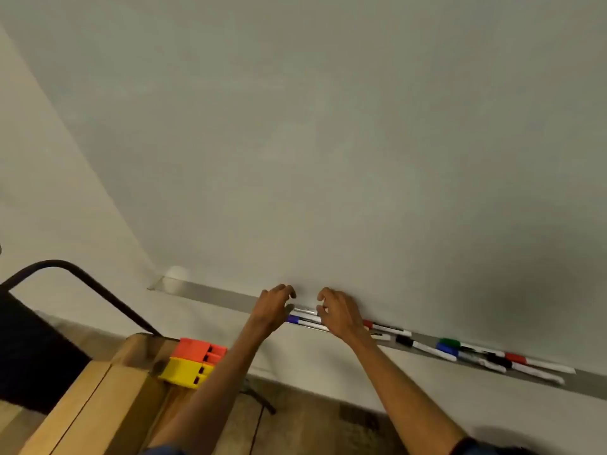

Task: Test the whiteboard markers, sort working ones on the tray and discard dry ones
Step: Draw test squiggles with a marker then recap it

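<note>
**Both hands curled over the marker tray**

Two bare forearms reach up from the bottom edge toward the tray [213,292], the grey ledge running along the foot of the whiteboard [328,142]. The left hand [274,307] and the right hand [338,311] hang over the middle of the tray. They are near each other but apart, each with its fingers curled like a claw.

Between them, in the tray, lies a blue-capped marker [300,320], with a pale marker [305,311] just behind it. The left thumb is at the blue-cap end and the right fingertips are at the other end. Blur hides whether either hand pinches a marker or only hovers over it.

Further right along the tray, a red-capped marker [387,328] shows from under the right wrist, followed by a black-capped marker [423,348]. Beyond these is a loose heap of markers [497,361] with green, blue, black and red caps, some overlapping. At the tray's left end sits a small, blurred white round thing [175,277].

Below the tray and to its left stands a wooden table [98,389]. On it, an orange block [197,349] touches a yellow block [184,372].
</note>
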